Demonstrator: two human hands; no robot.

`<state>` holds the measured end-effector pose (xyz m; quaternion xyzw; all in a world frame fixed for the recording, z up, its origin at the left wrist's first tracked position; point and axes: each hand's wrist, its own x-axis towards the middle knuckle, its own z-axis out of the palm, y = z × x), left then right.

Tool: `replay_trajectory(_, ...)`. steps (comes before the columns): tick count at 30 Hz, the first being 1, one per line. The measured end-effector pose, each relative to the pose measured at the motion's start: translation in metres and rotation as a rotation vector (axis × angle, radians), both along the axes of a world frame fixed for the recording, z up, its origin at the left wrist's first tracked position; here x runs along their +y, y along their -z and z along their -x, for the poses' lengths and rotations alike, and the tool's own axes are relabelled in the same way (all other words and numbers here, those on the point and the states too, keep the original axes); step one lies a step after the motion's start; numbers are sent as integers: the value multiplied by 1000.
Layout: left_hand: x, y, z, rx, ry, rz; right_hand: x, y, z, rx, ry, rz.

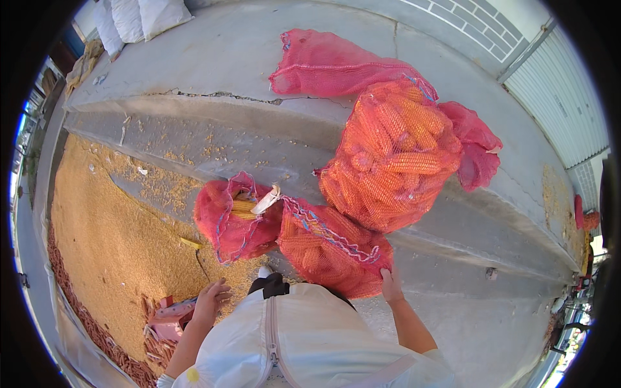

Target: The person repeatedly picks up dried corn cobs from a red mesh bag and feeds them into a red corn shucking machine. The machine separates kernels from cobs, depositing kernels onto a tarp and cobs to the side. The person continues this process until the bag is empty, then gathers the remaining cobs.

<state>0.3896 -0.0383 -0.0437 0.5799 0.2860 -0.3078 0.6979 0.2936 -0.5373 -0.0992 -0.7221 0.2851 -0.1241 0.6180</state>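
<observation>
My right hand (392, 286) grips the right end of a red mesh sack (320, 247) of corn cobs, close in front of my body. A pink and blue drawstring runs along that sack's upper edge. My left hand (215, 296) is empty, fingers apart, above the loose corn kernels (116, 208). To the left of the gripped sack, a second mesh sack (206, 208) stands with its mouth spread, yellow cobs (244, 206) and a pale husk (267, 200) showing. Against the steps behind leans a large full mesh sack (388, 160) of cobs.
Flattened red mesh sacks (330, 63) lie on the upper concrete floor (218, 53). Concrete steps (446, 228) cross the view. A pink machine (170, 322) stands among bare cobs (104, 325) at lower left. White sacks (140, 22) rest at the far upper left.
</observation>
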Motion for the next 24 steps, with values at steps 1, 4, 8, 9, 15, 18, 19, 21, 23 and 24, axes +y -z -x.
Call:
replay_trajectory(1,-1,3,-11,3,36,-12,-6,7,9,-13,141,-81)
replay_trajectory(4,-8,10,-44,-18,154,-67,-29,15,41,-64,467,-479)
replay_trajectory(8,-28,61,-89,-150,415,-168,-15,-18,49,-165,637,-587)
replay_trajectory(9,-42,87,-101,-229,539,-188,-17,-17,47,-188,645,-593)
replay_trajectory(15,-185,137,-149,-363,890,-593,-35,-22,46,-147,367,-600)
replay_trajectory(18,-230,162,-152,-470,760,-735,-42,-12,50,-80,255,-612)
replay_trajectory(19,-241,167,-153,-498,733,-718,-41,-17,50,-127,181,-615)
replay_trajectory(21,-242,164,-167,-453,747,-687,-28,-19,30,-91,107,-628)
replay_trajectory(23,-224,136,-169,-436,792,-662,-10,-24,-2,-21,27,-591)
replay_trajectory(24,-221,157,-165,-446,740,-572,0,-26,-18,24,-29,-558)
